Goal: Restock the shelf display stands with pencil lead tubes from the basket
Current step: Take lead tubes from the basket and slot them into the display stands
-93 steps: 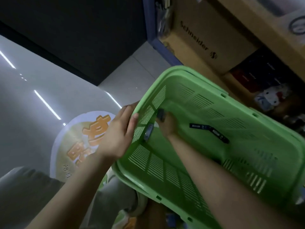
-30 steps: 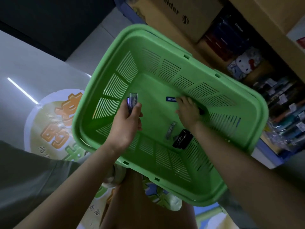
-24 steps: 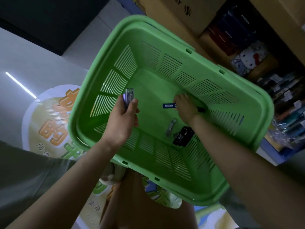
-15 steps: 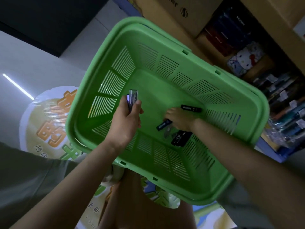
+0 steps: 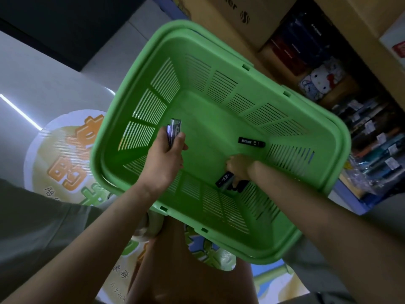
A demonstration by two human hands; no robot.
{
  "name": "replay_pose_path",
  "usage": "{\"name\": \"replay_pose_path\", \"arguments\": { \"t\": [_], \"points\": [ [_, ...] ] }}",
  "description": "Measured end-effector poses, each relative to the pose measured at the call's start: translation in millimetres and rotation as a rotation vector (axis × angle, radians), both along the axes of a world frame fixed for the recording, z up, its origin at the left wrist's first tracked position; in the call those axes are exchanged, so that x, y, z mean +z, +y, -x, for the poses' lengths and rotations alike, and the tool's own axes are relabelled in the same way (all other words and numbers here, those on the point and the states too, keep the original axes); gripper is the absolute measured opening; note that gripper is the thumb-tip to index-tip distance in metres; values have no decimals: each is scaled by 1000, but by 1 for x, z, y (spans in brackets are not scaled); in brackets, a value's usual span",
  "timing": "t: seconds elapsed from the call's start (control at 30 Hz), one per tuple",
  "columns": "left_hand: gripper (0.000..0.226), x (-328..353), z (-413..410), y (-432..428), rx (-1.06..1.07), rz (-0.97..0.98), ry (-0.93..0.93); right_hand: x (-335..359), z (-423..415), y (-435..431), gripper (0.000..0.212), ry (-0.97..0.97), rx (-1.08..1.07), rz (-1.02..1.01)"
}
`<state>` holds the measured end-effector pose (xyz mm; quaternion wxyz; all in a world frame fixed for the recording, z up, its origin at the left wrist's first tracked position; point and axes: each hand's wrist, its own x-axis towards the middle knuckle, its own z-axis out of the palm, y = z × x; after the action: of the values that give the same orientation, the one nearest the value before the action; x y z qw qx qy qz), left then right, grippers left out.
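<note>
A green slotted basket (image 5: 219,44) fills the middle of the head view. My left hand (image 5: 163,159) is inside it near the left wall and grips a few clear lead tubes (image 5: 174,131) upright between thumb and fingers. My right hand (image 5: 238,167) reaches down to the basket floor near the front wall, its fingers curled over dark lead tubes (image 5: 224,178) lying there. One black lead tube (image 5: 251,142) lies loose on the floor beyond my right hand.
Shelves (image 5: 372,132) with stationery and a cardboard box (image 5: 236,16) stand at the right and top. A round floor sticker (image 5: 63,159) lies under the basket's left side. My knees (image 5: 186,270) show below the basket.
My right hand has slid from the basket's middle toward the front wall and now gathers the dark tubes there. The black tube stays behind it. My left hand keeps holding its tubes.
</note>
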<state>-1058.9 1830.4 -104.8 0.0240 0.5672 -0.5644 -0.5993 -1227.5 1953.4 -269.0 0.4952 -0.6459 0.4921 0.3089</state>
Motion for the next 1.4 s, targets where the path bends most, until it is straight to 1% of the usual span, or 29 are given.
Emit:
{"name": "replay_pose_path", "arguments": {
  "t": [0.03, 0.1, 0.17, 0.23, 0.33, 0.37, 0.47, 0.53, 0.6, 0.67, 0.73, 0.87, 0.97, 1.0, 1.03, 1.1, 1.17, 1.27, 1.33, 1.4],
  "points": [
    [32, 0, 0, 0, 0, 0, 4, -2, 1, 3, 50, 11, -25, -13],
    [32, -1, -1, 0, 5, -3, 9, -1, 5, 6, 41, 11, -144, -55],
    [33, -1, -2, 1, 10, -8, 9, 5, 7, 5, 30, -18, -329, -100],
    [30, 0, -3, 2, 25, -22, 5, 14, 7, -1, 28, -50, -509, -97],
    [20, 4, -6, 6, 116, -101, 8, 40, 1, -12, 27, -100, -736, 7],
    [17, 4, -7, 7, 149, -132, 9, 50, -2, -15, 25, -159, -828, 54],
    [4, 8, -10, 12, 240, -222, 26, 86, -19, -24, 27, -338, -1065, 176],
    [9, 13, -10, 16, 302, -272, 83, 109, -31, -28, 25, -410, -1175, 226],
    [13, 20, -9, 20, 321, -296, 138, 131, -39, -30, 25, -463, -1253, 261],
    [10, 27, -6, 25, 300, -285, 155, 154, -44, -31, 24, -516, -1272, 294],
    [12, 36, -3, 29, 278, -260, 169, 173, -48, -31, 23, -542, -1254, 315],
    [16, 62, 4, 35, 255, -213, 288, 208, -49, -30, 32, -517, -1234, 366],
    [24, 83, 4, 37, 185, -153, 384, 238, -47, -25, 25, -603, -1222, 391],
    [28, 89, 3, 38, 154, -137, 408, 248, -46, -22, 26, -636, -1225, 392],
    [29, 95, 3, 40, 126, -118, 430, 259, -46, -18, 28, -668, -1228, 388],
    [23, 106, 2, 44, 90, -48, 463, 276, -44, -11, 29, -706, -1223, 355],
    [17, 114, 4, 51, 95, 49, 477, 293, -42, -4, 30, -712, -1219, 332],
    [22, 128, 9, 60, 129, 146, 498, 315, -41, 6, 29, -703, -1244, 353],
    [24, 138, 14, 65, 173, 137, 518, 326, -42, 13, 23, -682, -1291, 412],
    [27, 147, 18, 66, 220, 77, 526, 331, -40, 19, 23, -616, -1313, 538]
  ]
}}
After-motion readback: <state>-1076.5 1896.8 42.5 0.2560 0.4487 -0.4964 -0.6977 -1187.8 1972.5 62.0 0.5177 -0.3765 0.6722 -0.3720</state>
